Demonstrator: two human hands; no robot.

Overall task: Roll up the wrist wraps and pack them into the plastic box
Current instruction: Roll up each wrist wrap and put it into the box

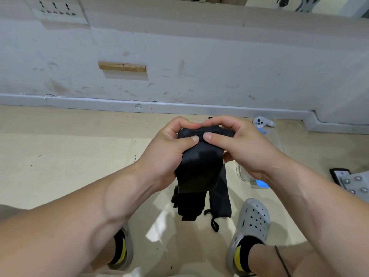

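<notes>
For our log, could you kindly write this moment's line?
left hand, right hand: pinching black fabric wrist wrap; clear plastic box: on floor

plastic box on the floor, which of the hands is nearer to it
Right. The right hand hangs over the plastic box, covering its left edge; the left hand is farther left, across the wrist wrap that both hands grip.

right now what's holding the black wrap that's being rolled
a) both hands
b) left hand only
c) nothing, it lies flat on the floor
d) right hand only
a: the left hand and the right hand both pinch the rolled top of the black wrap, thumbs side by side on it, while its loose end hangs down below them.
</notes>
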